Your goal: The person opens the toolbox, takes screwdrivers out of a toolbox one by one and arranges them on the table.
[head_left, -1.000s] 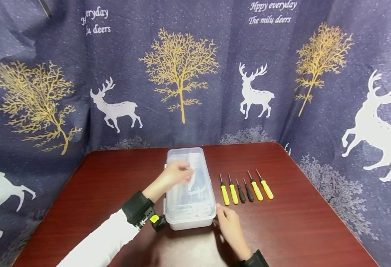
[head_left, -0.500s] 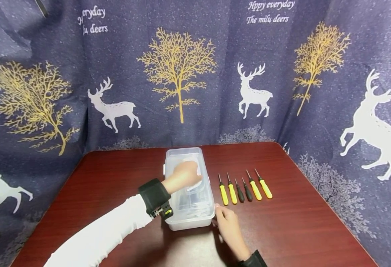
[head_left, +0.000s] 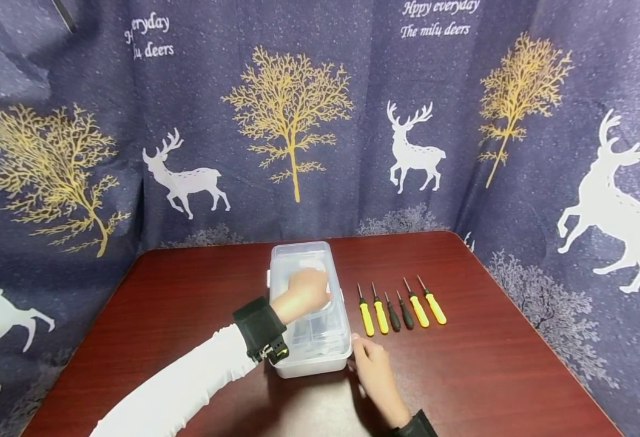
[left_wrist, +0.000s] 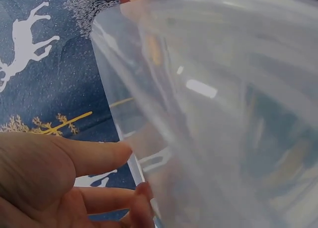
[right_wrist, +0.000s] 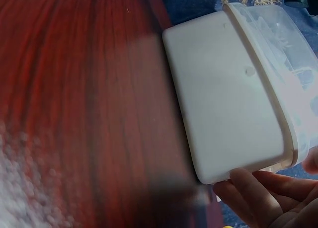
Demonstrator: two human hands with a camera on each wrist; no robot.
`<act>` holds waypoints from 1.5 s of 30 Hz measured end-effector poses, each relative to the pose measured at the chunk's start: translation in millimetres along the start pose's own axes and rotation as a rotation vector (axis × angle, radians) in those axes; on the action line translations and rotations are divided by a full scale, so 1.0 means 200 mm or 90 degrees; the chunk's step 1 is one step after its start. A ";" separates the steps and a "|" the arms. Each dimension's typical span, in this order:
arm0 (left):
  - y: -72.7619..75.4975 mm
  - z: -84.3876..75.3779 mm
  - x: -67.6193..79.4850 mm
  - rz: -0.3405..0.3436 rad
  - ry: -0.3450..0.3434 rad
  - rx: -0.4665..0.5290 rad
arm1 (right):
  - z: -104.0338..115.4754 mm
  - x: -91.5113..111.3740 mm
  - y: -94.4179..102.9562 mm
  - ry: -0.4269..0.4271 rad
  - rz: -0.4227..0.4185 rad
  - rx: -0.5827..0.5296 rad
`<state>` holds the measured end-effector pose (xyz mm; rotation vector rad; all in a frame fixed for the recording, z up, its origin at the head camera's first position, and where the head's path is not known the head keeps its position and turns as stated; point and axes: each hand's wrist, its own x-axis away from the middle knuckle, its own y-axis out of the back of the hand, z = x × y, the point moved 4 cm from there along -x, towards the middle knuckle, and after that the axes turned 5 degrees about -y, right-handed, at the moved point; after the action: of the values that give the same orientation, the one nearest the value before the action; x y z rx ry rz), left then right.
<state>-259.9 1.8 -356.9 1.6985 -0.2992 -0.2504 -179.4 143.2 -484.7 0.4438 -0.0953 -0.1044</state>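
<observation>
A plastic storage box (head_left: 314, 368) with a white base and a translucent lid (head_left: 300, 250) stands lengthwise on the table, lid down. My left hand (head_left: 310, 290) reaches across the lid to its right long side. In the left wrist view, the thumb and curled fingers (left_wrist: 141, 208) pinch the lid's edge. At the box's near right corner is my right hand (head_left: 375, 370). Its fingers (right_wrist: 253, 195) rest against the base's side wall in the right wrist view, thumb up by the lid rim. Small pale items show blurrily through the lid.
Right of the box lies a row of several screwdrivers, with yellow handles (head_left: 381, 318) on the outside and black handles (head_left: 394, 318) in the middle. The reddish-brown table (head_left: 494, 352) ends at a curtain (head_left: 352, 152) printed with deer and trees.
My left hand has moved right across the lid from its middle to its right edge, the wrist turning over. The box, the right hand and the screwdrivers have stayed in place.
</observation>
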 end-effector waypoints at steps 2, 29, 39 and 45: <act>-0.01 0.01 0.01 -0.005 -0.004 0.009 | 0.00 0.00 0.00 0.001 0.002 0.003; -0.46 0.51 0.37 -0.070 0.219 0.936 | 0.16 -0.59 0.00 0.104 0.081 0.160; -0.50 0.53 0.39 -0.067 0.246 0.948 | 0.13 -0.59 -0.09 0.134 0.110 0.139; -0.50 0.53 0.39 -0.066 0.243 0.961 | 0.19 -0.63 -0.07 0.235 0.059 0.247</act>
<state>-216.8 -110.0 -472.1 3.1869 -0.0718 0.3519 -308.7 129.9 -464.7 0.8379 0.2305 0.0902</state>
